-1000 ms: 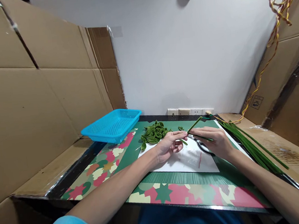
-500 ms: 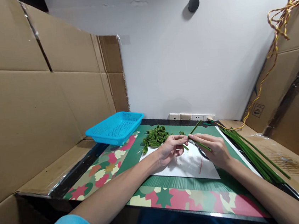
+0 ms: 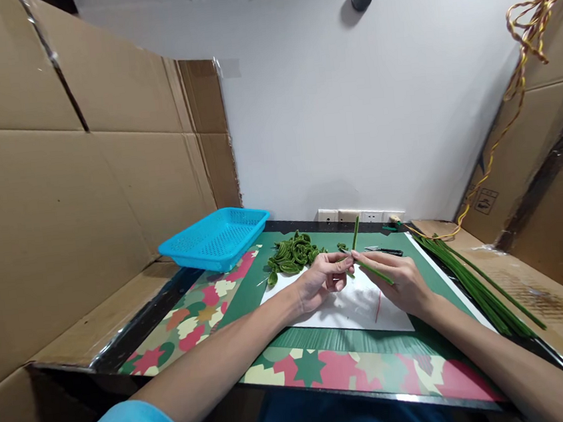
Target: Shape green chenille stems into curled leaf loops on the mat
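My L hand [image 3: 325, 273] pinches green fuzzy stem [image 3: 376, 273] btwn thumb & index, other fingers curled loosely. R hand [image 3: 403, 280] pinches it too, fingertips right beside L's, thumb hidden. One part sticks up, another slants down by R fingers; can't tell if it's 1 pc. All above white paper [image 3: 342, 308], w/ green coil pile [image 3: 293, 253] near L.

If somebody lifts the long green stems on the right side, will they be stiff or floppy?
The long green stems likely stay fairly straight, since they lie nearly straight. Being thin, they are probably light. They may bend by hand, if the similar-looking curled pieces are the same material.
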Demonstrator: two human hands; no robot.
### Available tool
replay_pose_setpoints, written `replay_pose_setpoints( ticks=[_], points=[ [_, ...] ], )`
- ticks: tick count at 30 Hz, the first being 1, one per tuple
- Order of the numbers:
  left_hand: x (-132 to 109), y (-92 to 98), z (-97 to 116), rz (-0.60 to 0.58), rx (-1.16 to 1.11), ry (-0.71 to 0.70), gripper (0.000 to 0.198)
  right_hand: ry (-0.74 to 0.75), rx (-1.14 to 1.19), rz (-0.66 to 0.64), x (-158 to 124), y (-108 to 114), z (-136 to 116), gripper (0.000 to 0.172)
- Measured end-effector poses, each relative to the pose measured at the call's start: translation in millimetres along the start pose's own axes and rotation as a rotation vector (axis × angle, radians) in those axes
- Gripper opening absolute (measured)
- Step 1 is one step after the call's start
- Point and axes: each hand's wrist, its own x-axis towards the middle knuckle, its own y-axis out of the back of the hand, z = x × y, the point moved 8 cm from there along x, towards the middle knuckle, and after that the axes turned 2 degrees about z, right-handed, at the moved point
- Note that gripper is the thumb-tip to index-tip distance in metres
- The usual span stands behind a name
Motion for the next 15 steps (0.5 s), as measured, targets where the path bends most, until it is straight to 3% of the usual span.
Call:
replay_pose_setpoints(
  ticks=[8,15],
  points=[
    [-2,-4.2,0,-0.047,0.022,-0.009,0.036,0.253,-0.305,0.01,1,7,-19,0.047],
    [1,2.6,7,-0.052,0.144,-0.05,0.038,0.218,-0.356,0.019,5,14,-15,0.041]
  ],
)
